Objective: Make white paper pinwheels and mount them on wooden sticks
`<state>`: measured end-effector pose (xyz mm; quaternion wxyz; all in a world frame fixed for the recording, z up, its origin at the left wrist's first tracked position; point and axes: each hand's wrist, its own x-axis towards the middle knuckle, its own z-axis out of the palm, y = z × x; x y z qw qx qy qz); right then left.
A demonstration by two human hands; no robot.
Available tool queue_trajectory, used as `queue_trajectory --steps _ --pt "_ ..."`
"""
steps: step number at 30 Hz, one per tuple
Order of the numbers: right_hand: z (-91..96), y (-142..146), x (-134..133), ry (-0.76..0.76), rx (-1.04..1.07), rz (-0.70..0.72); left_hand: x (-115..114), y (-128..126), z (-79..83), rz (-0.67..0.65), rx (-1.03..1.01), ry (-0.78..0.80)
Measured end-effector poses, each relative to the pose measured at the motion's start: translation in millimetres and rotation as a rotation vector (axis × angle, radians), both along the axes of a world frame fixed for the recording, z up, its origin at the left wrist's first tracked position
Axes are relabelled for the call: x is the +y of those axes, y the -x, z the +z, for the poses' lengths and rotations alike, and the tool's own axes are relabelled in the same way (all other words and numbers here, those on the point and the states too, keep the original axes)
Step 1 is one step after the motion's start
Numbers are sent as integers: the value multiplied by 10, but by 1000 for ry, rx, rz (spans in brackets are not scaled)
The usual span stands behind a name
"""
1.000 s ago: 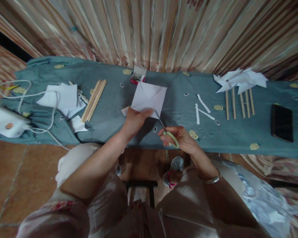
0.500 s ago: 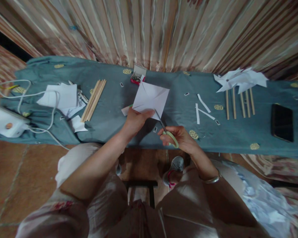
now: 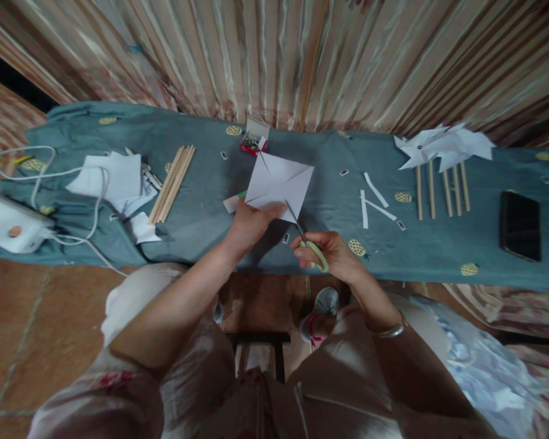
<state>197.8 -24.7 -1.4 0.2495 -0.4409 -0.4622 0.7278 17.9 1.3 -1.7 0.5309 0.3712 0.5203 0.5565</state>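
A square sheet of white paper (image 3: 279, 177), with slits running in from its corners, is pinched at its near left side by my left hand (image 3: 249, 225). My right hand (image 3: 324, 251) grips a pair of scissors (image 3: 319, 255) with pale green handles. Their blades lie at the paper's near corner, pointing toward its middle. Behind the sheet stands an open red and white box (image 3: 255, 145) of small metal pins. Part of a flat item with a green edge (image 3: 233, 202) shows from under the paper on the left.
Several wooden sticks (image 3: 172, 183) and a pile of white paper (image 3: 114, 177) lie left, near a white power strip (image 3: 13, 222) with its cable. To the right are paper strips (image 3: 364, 209), paper pinwheels (image 3: 443, 146) on sticks and a black phone (image 3: 520, 225). A striped curtain (image 3: 274, 61) hangs behind.
The paper has shifted very slightly to the right. Both hands and the scissors stay almost where they were, with the blades at the same corner.
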Motion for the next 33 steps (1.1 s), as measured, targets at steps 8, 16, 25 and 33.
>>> queue_trajectory --steps 8,16,25,33 --pt "4 6 4 -13 -13 7 4 4 11 -1 12 10" --pt "15 7 6 21 -12 -1 -7 4 9 -3 -2 28" --pt "-15 -11 9 -32 -12 24 -5 -13 -4 0 -34 17" --pt "-8 0 0 11 -10 -14 -11 -15 -12 -10 -34 40"
